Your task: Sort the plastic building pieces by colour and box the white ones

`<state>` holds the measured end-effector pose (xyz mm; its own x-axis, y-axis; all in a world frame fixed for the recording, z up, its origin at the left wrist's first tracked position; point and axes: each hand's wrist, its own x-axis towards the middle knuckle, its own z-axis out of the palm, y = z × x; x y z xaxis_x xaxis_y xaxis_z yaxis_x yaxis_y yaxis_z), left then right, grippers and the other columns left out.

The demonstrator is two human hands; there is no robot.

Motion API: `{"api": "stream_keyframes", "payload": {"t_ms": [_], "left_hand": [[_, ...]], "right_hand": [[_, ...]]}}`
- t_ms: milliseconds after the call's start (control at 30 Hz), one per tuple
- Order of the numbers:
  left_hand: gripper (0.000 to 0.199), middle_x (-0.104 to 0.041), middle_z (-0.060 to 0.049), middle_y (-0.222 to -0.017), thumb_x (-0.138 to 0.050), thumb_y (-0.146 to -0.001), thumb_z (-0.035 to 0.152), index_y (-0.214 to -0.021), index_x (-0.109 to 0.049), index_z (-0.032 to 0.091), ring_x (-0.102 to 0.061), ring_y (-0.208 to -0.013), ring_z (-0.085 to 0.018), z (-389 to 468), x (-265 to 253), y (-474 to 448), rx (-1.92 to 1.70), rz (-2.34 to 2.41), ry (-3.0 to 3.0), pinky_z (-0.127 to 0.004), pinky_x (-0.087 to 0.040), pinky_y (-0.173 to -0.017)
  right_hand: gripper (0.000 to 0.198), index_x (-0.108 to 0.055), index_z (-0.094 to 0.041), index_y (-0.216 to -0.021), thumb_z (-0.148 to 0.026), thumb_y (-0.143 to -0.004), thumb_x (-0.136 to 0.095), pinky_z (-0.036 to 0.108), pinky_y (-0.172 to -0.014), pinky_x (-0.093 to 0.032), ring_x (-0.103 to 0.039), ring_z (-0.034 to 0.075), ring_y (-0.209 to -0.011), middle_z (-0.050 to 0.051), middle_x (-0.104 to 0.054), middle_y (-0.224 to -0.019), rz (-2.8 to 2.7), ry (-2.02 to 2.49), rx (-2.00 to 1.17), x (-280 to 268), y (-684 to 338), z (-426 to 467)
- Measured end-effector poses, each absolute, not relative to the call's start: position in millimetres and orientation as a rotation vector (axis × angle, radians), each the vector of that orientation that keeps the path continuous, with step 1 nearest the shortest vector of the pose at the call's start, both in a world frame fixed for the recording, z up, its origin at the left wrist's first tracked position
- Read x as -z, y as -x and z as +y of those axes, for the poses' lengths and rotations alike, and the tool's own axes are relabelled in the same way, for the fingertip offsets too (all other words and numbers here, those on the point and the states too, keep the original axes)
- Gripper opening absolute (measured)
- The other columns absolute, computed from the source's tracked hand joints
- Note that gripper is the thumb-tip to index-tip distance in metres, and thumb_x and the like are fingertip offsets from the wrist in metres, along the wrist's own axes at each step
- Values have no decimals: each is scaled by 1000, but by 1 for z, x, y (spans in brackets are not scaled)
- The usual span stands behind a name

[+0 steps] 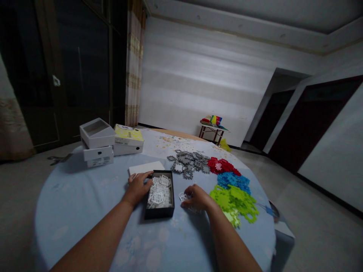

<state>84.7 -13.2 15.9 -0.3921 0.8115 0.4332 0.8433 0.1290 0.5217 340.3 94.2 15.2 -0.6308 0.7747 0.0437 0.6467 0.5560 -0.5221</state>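
A black box (159, 214) full of white openwork plastic pieces (160, 192) stands in front of me on the table. My left hand (138, 186) rests against the box's left side, fingers apart, with fingertips at its far left corner. To the right of the box, my right hand (196, 198) curls down over a few loose white plastic pieces (183, 196) on the cloth. Its fingertips are closed about one of them. Part of that small group is hidden beneath the palm.
Grey pieces (189, 162), red pieces (222, 166), blue pieces (233, 182) and lime-green pieces (234, 202) lie in heaps to the right. A white lid (146, 167) lies behind the black box. Stacked white boxes (98, 145) and a yellow-topped box (129, 139) stand back left.
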Motion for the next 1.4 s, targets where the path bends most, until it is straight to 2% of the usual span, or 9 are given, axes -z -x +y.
{"api": "stream_keyframes", "payload": {"t_ms": [100, 200, 333, 467, 667, 833, 1000, 1267, 1400], "left_hand": [[42, -64, -7, -119, -41, -77, 32, -113, -62, 23, -52, -115, -22, -14, -17, -85, 1110, -2343, 1711, -45, -21, -106], [42, -65, -6, -118, -41, -77, 32, -113, -61, 25, -53, -115, -22, -13, -18, -85, 1111, -2342, 1715, -44, -21, -106], [42, -65, -6, -118, -42, -77, 31, -114, -61, 25, -52, -115, -21, -13, -17, -85, 1112, -2334, 1713, -44, -21, -106], [42, -65, -5, -117, -41, -77, 31, -113, -61, 25, -53, -114, -21, -13, -16, -85, 1121, -2321, 1723, -44, -21, -106], [41, -65, -5, -118, -41, -77, 32, -112, -62, 26, -53, -115, -21, -12, -14, -83, 1133, -2326, 1724, -44, -21, -107], [43, -64, -7, -120, -40, -79, 33, -115, -61, 22, -52, -116, -22, -12, -13, -82, 1125, -2316, 1740, -45, -20, -107], [43, -64, -7, -119, -40, -78, 34, -114, -61, 22, -52, -116, -22, -12, -15, -82, 1122, -2333, 1736, -44, -20, -108], [44, -63, -7, -121, -39, -79, 34, -116, -59, 22, -51, -118, -22, -10, -15, -82, 1066, -2368, 1733, -45, -19, -108], [45, -63, -7, -122, -38, -79, 34, -117, -59, 21, -51, -118, -22, -10, -15, -81, 1045, -2363, 1740, -44, -19, -108]], "right_hand": [[43, -68, -19, -89, -35, -50, -79, 25, -65, -42, -55, 17, -76, 4, -61, -91, -2513, 1182, -681, -16, -337, 93], [42, -65, -17, -89, -27, -51, -78, 22, -60, -38, -51, 13, -70, 0, -60, -81, -2526, 1142, -740, -17, -334, 91], [27, -60, -17, -82, -22, -59, -72, 20, -53, -32, -44, 9, -60, -5, -54, -67, -2492, 1024, -875, -15, -329, 90], [12, -57, -17, -74, -23, -67, -65, 20, -54, -33, -44, 9, -59, -5, -51, -63, -2277, 928, -905, -18, -324, 95], [22, -58, -17, -78, -36, -68, -64, 22, -54, -39, -49, 11, -59, -2, -57, -66, -1915, 772, -1076, -41, -296, 94], [37, -60, -16, -101, -37, -71, -60, 21, -45, -39, -57, 14, -64, 4, -65, -85, -1922, 744, -1190, -49, -281, 87], [33, -65, -13, -100, -31, -72, -63, 27, -63, -46, -60, 15, -71, 6, -68, -83, -2150, 941, -943, -42, -315, 97], [59, -64, -16, -110, -36, -57, -79, 25, -67, -45, -61, 17, -79, 6, -67, -94, -2544, 1259, -916, -35, -371, 104], [62, -66, -21, -107, -39, -50, -81, 25, -69, -45, -60, 19, -83, 5, -65, -99, -2692, 1276, -840, -39, -373, 98]]}}
